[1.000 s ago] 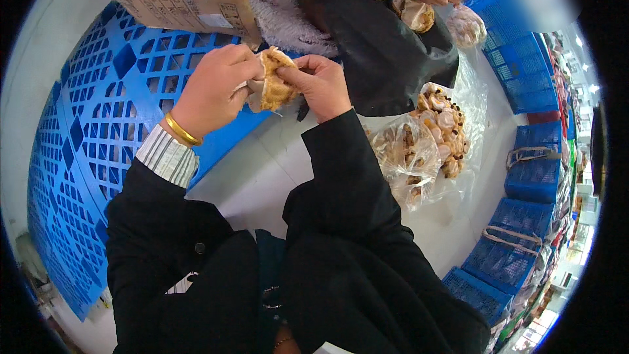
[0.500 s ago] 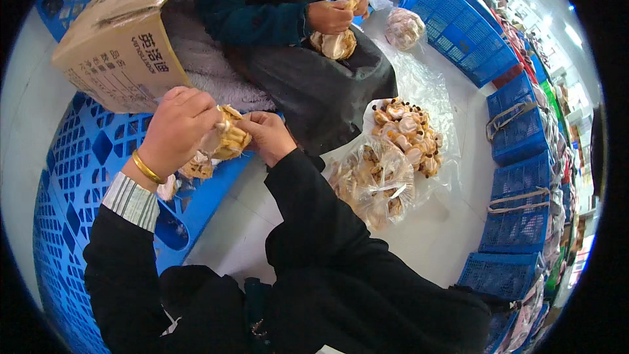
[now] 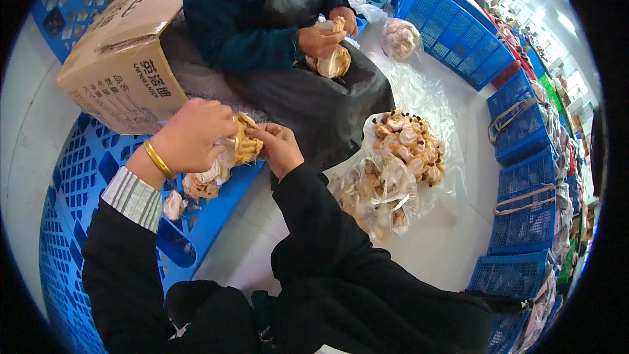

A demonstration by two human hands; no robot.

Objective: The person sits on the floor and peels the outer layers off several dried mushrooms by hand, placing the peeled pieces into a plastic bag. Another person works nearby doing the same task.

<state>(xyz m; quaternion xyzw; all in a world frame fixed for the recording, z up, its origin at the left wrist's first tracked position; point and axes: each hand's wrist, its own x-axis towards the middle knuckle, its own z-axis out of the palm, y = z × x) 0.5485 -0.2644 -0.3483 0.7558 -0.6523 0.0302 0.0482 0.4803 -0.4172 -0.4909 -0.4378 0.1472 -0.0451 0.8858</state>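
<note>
A tan-and-white plush piece (image 3: 247,143) is held between my two hands above the edge of a blue plastic pallet (image 3: 171,239). My left hand (image 3: 195,134), with a gold bangle at the wrist, is closed on its left side. The fingers of my right hand (image 3: 282,149) pinch its right edge. Beneath my left hand, more tan-and-white plush pieces (image 3: 204,185) lie on the pallet, with a small one (image 3: 173,205) beside them. My left fingertips are partly hidden by the plush.
Across from me a person in a dark apron (image 3: 314,108) works on a similar plush piece (image 3: 335,63). A cardboard box (image 3: 154,88) stands at left. Plush pieces with dark tips (image 3: 411,141) and a clear bag (image 3: 383,190) lie on the floor. Blue crates (image 3: 524,210) line the right.
The view has shifted slightly. My hands and the plush piece sit a little lower and further right, and more of the pieces on the pallet show.
</note>
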